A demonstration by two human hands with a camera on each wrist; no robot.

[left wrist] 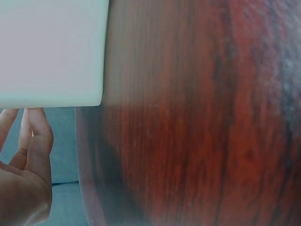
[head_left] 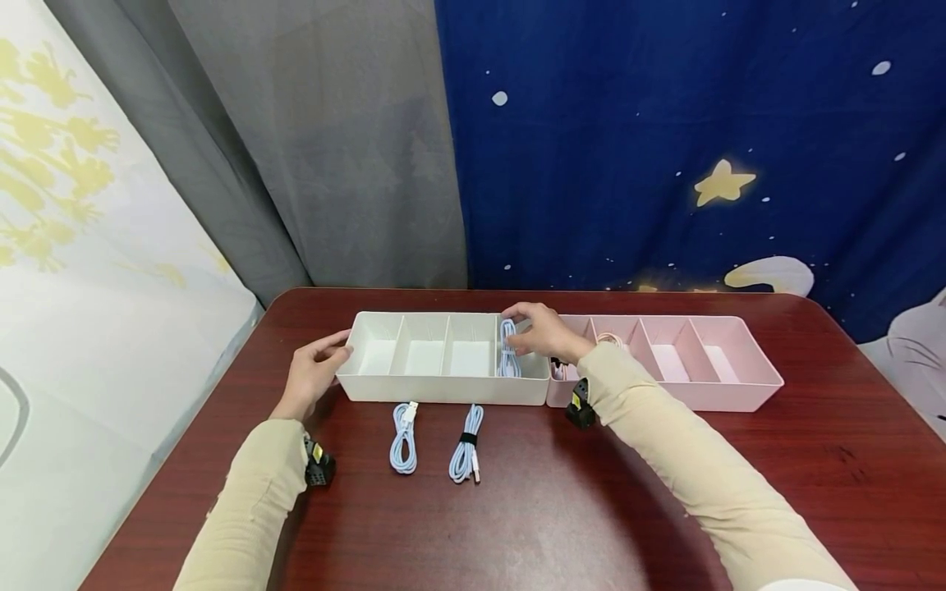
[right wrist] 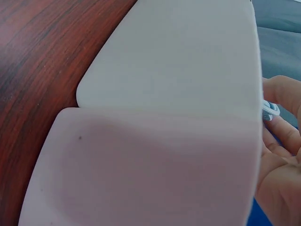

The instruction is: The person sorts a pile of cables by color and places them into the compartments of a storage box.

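One blue cable (head_left: 508, 351), long axis front-to-back, pinched in right hand (head_left: 545, 333), left of palm, at rightmost compartment (head_left: 534, 368) of white tray (head_left: 443, 389). Left hand (head_left: 312, 374), fingers apart, touches tray's left end.

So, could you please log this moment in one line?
left hand: touching white organizer; right hand: holding blue cable; table: two cables
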